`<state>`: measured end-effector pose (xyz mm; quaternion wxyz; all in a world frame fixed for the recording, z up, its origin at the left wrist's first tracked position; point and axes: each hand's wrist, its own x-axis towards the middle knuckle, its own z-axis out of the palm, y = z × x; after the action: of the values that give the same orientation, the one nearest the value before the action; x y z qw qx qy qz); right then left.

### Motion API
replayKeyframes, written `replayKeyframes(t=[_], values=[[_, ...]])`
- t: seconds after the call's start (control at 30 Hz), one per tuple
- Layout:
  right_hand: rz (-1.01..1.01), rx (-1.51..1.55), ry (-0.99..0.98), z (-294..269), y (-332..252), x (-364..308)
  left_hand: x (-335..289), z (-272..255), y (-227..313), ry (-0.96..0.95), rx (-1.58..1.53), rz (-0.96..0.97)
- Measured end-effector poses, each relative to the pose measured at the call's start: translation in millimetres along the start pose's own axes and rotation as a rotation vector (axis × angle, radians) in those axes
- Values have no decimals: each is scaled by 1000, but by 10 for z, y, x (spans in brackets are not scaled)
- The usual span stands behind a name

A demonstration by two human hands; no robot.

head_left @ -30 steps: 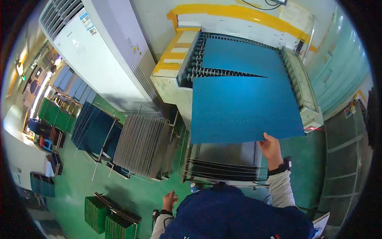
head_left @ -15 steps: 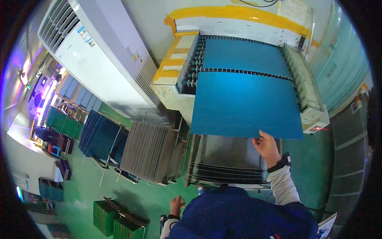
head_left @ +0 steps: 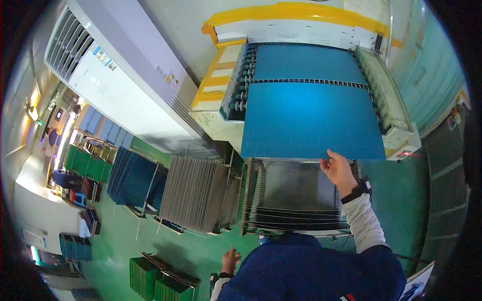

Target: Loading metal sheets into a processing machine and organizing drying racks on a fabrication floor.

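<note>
A flat blue panel (head_left: 312, 118) slopes toward me off the rollers of a conveyor machine. My right hand (head_left: 339, 173) pinches its near edge, right of the middle, with the thumb and fingers. Behind it on the rollers lies a second blue panel (head_left: 310, 62), a narrow strip of rollers showing between the two. Beneath the near panel stands a slotted rack (head_left: 251, 198) with a dark grey plate in it and wires across its front. My left hand (head_left: 231, 261) hangs low by my side, touching nothing, with its fingers loosely apart.
Left of the slotted rack stands a rack of upright grey panels (head_left: 190, 193), then a rack of dark blue panels (head_left: 131, 175). Green panels (head_left: 143, 276) stand at the lower left. A tall white cabinet unit (head_left: 125, 75) rises beside the conveyor machine (head_left: 218, 120). A dark partition (head_left: 444, 190) runs along the right.
The near blue panel has slid a little farther onto the rollers, my right hand moving away from me with it. The view has shifted slightly; my left hand still hangs low.
</note>
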<state>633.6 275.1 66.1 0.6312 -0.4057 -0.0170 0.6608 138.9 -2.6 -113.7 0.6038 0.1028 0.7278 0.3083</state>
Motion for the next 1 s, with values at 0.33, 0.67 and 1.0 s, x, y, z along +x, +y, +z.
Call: replayKeyframes(t=[0.33, 0.67, 1.0], values=[[-32, -51, -25, 159, -132, 138, -18, 49, 45, 29, 32, -19], [-31, -50, 9, 273, -217, 241, -61, 42, -68, 7, -16, -18], [-28, -76, -64, 207, -301, 487, -12, 11, -169, -12, -84, -47]])
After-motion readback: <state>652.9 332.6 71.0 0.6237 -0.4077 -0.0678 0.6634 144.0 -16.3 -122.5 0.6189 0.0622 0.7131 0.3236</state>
